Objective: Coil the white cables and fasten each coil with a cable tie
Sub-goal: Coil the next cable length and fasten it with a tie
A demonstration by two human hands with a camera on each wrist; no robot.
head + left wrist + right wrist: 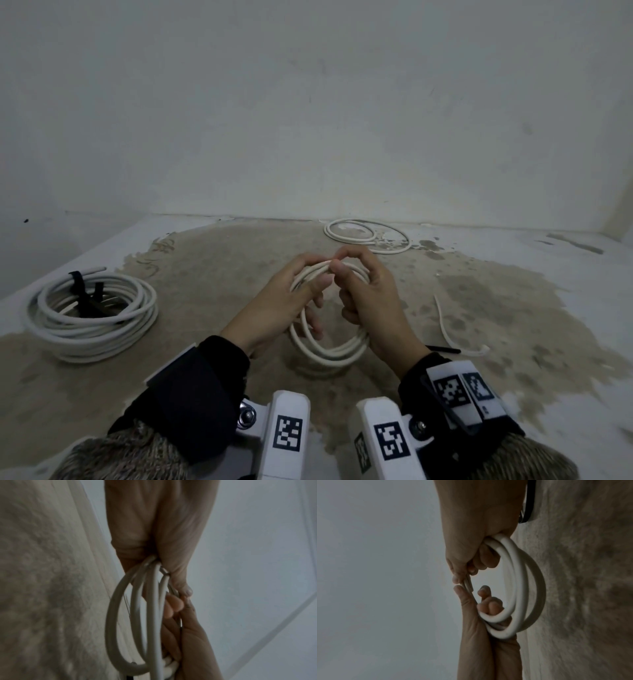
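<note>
Above the floor [205, 274], both hands grip the cable coil [329, 353].

White cable coils [329, 346] – black ties [87, 294], mottled tan floor [479, 308], black-and-white checked wrist markers [449, 390]

Left hand [274, 301] and right hand [368, 294] raised together, fingers curled, thumbs nearly touching.

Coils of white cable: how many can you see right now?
3. One coil is held in both hands, left hand and right hand; a big coil lies far left; a loose coil lies near the wall.
</note>
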